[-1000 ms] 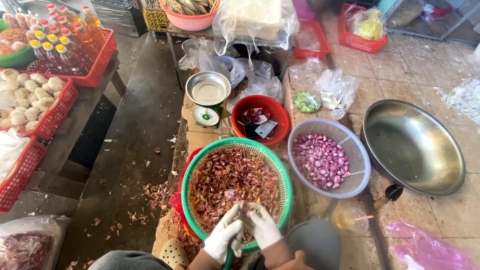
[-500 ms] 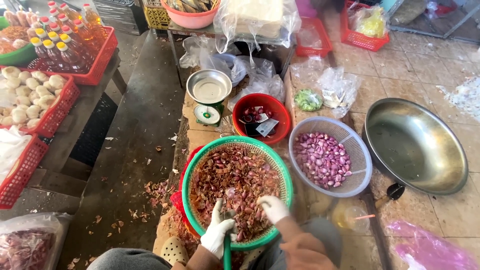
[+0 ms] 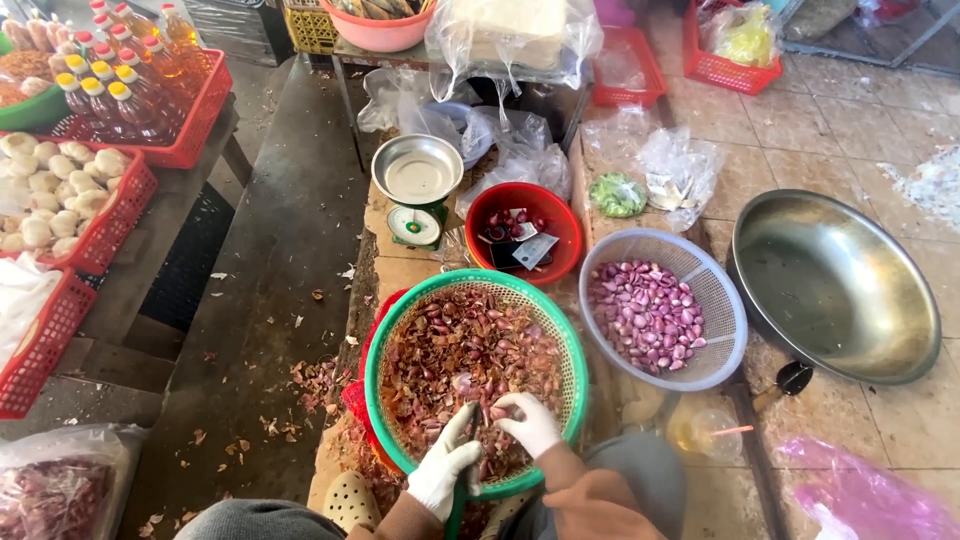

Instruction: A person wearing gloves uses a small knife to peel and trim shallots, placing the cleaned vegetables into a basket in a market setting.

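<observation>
Your left hand (image 3: pixel 443 470) and right hand (image 3: pixel 530 422) are pinching shallots at the lower middle, inside the green basket (image 3: pixel 400 330); leaning could be tipping it, spilling skins.

A basket of shallot skins (image 3: pixel 470 350) sat nearest, with both hands (image 3: pixel 490 445) inside its near edge. Just right of it stood a basket of peeled shallots (image 3: pixel 650 310), and farther right a wide metal basin (image 3: pixel 835 285). Behind the near basket stood a bowl (image 3: pixel 522 232), with a scale (image 3: pixel 417 190) to its left.
</observation>
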